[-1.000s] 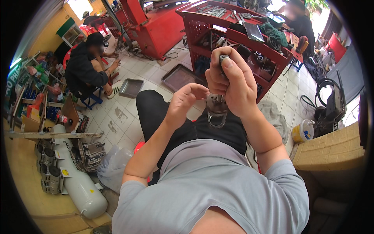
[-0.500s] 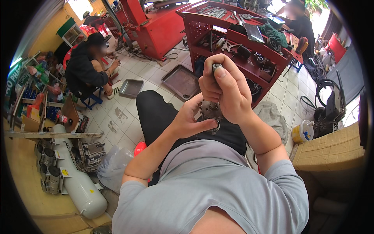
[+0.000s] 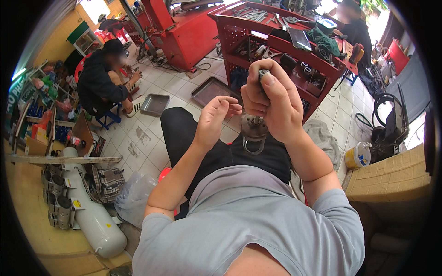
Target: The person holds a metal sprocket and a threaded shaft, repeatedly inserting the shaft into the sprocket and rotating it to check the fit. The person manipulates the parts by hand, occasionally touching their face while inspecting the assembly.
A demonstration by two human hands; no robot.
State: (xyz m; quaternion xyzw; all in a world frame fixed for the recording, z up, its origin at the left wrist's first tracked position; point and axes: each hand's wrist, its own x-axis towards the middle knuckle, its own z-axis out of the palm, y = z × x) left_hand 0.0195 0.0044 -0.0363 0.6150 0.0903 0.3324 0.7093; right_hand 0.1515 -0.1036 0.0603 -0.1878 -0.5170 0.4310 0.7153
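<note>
My right hand (image 3: 278, 103) is closed in a fist, thumb on top, around the upper end of a metal shaft (image 3: 264, 73). Below the fist, a round greyish metal part (image 3: 252, 127) with a loop-shaped ring at its lower side hangs over my lap; its exact kind I cannot make out. Just left of it, my left hand (image 3: 213, 120) is open and apart from the metal, its fingers bent toward the part. My dark trousers (image 3: 182, 133) lie beneath both hands.
A red tool cart (image 3: 221, 34) with wrenches stands ahead. Two metal trays, one larger (image 3: 202, 99) and one smaller (image 3: 155, 105), lie on the tiled floor. A person (image 3: 101, 83) sits at left; another person (image 3: 357, 32) is at far right. A white cylinder (image 3: 99, 225) lies lower left.
My left hand has come off the round metal part and moved up and left. My right hand has shifted slightly right with the shaft, and the ring now shows.
</note>
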